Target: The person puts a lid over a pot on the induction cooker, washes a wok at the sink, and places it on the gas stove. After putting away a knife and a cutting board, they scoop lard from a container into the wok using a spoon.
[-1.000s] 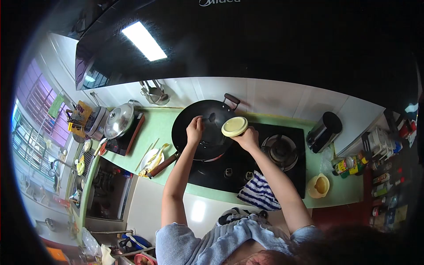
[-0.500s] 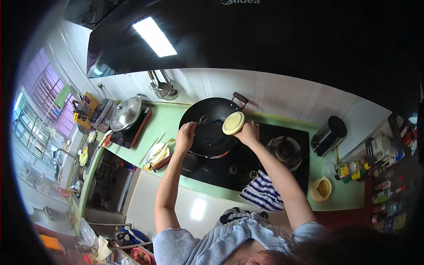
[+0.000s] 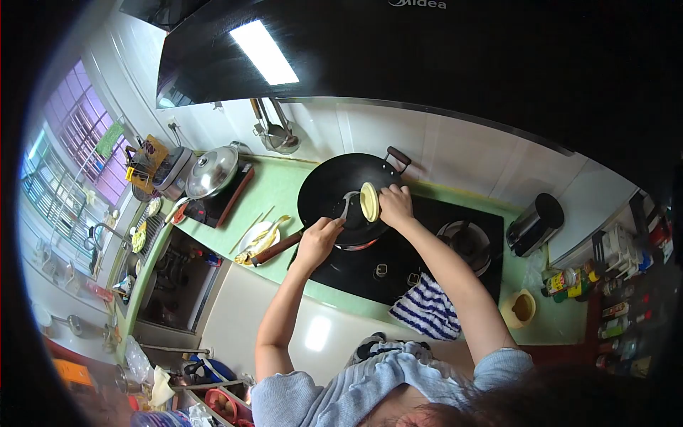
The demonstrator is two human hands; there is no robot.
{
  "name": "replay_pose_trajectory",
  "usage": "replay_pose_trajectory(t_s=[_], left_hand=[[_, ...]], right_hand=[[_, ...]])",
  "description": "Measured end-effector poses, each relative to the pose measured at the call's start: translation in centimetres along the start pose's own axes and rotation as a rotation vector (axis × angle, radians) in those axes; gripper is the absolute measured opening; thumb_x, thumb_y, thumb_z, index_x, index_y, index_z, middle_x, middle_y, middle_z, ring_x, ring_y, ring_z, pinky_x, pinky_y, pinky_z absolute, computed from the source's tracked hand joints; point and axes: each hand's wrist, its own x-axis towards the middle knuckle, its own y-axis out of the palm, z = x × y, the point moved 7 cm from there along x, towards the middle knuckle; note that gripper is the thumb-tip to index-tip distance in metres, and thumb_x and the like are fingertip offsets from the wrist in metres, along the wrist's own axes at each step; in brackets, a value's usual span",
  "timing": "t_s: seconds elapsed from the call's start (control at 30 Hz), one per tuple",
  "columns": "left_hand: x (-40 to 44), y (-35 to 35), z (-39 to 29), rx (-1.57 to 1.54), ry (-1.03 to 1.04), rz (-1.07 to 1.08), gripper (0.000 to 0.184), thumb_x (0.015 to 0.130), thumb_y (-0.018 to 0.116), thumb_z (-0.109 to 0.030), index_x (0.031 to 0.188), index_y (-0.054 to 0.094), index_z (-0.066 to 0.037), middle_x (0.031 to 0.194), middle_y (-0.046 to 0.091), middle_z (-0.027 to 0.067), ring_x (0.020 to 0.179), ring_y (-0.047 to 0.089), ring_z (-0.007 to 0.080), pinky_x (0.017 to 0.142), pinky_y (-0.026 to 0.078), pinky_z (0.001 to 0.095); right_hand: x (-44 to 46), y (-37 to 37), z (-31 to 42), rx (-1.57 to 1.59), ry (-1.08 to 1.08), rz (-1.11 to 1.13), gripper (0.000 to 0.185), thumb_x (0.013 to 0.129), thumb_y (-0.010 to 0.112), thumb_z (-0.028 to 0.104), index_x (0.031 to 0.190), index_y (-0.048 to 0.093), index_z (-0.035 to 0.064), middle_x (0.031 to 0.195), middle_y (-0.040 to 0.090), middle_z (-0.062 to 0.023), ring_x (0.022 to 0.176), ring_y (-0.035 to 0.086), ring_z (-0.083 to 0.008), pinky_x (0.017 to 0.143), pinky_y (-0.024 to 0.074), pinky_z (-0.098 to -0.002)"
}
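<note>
1. The black wok point(image 3: 316, 181) sits on the left side of the hob point(image 3: 341, 279), set into the bench point(image 3: 284, 182); its long handle point(image 3: 277, 250) points toward the bench's front edge.
2. The left hand point(image 3: 319, 244) is closed round the handle of a spoon point(image 3: 346, 206), whose head is over the wok. A light but firm grip should give the best control.
3. The right hand point(image 3: 395, 205) has its fingers curled on a pale yellow dish point(image 3: 369, 202), tipped nearly on edge above the wok; fingertip placement is partly hidden.
4. Best to hold the dish low and inside the wok's rim, with the spoon close to its lip; I cannot tell what it holds.
5. Forearms should stay clear of the hot-looking rim, sleeves and striped cloth point(image 3: 427, 309) away from the burners.
</note>
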Motion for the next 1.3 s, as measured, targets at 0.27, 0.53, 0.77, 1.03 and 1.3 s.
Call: replay_pose_trajectory(t_s=[0.27,0.53,0.77,1.03,1.3], left_hand=[[-1.0,1.3,-1.1,0.065,0.108,0.11,0.019,0.075,0.059,-0.009,0.094,0.057,-0.006,0.07,0.05,0.006,0.063,0.055,0.0211,0.052,0.046,0.0312],[-2.4,2.2,-0.5,0.097,0.13,0.191,0.021,0.074,0.058,-0.008,0.094,0.057,-0.007,0.069,0.048,0.0058,0.062,0.054,0.02,0.052,0.046,0.0299],[-0.8,1.9,-0.9,0.181,0.143,0.072,0.021,0.074,0.059,-0.011,0.094,0.057,-0.007,0.071,0.049,0.0052,0.064,0.054,0.0188,0.052,0.046,0.0297],[-3.0,3.7,-0.1,0.136,0.132,0.18,0.021,0.074,0.058,-0.01,0.095,0.057,-0.008,0.072,0.05,0.0052,0.066,0.055,0.0196,0.052,0.046,0.0303],[-4.9,4.0,3.0,0.004,-0.188,0.05,0.015,0.079,0.055,-0.011,0.092,0.058,-0.004,0.074,0.055,0.0115,0.062,0.057,0.0282,0.055,0.047,0.0344]], right_hand=[[1.1,0.1,0.7,-0.008,-0.052,-0.063,0.009,0.066,0.056,0.011,0.074,0.06,0.0105,0.078,0.057,-0.002,0.082,0.051,-0.019,0.07,0.0345,-0.0359],[1.4,0.9,-0.2,-0.072,-0.015,-0.063,0.011,0.067,0.055,0.011,0.077,0.06,0.0117,0.08,0.056,-0.0003,0.081,0.051,-0.018,0.07,0.0342,-0.0355],[1.3,1.2,0.4,-0.058,-0.039,-0.058,0.01,0.067,0.056,0.012,0.077,0.06,0.0119,0.078,0.056,0.0001,0.081,0.051,-0.0179,0.069,0.0343,-0.0354],[1.4,0.6,-1.9,0.047,0.142,-0.11,0.021,0.063,0.064,0.03,0.07,0.06,0.0104,0.078,0.057,-0.002,0.082,0.051,-0.0197,0.071,0.0358,-0.0377],[-0.3,0.0,-4.2,0.555,0.547,-0.033,0.047,0.059,0.072,0.042,0.089,0.062,0.007,0.083,0.063,-0.0112,0.079,0.06,-0.0279,0.071,0.0466,-0.0361]])
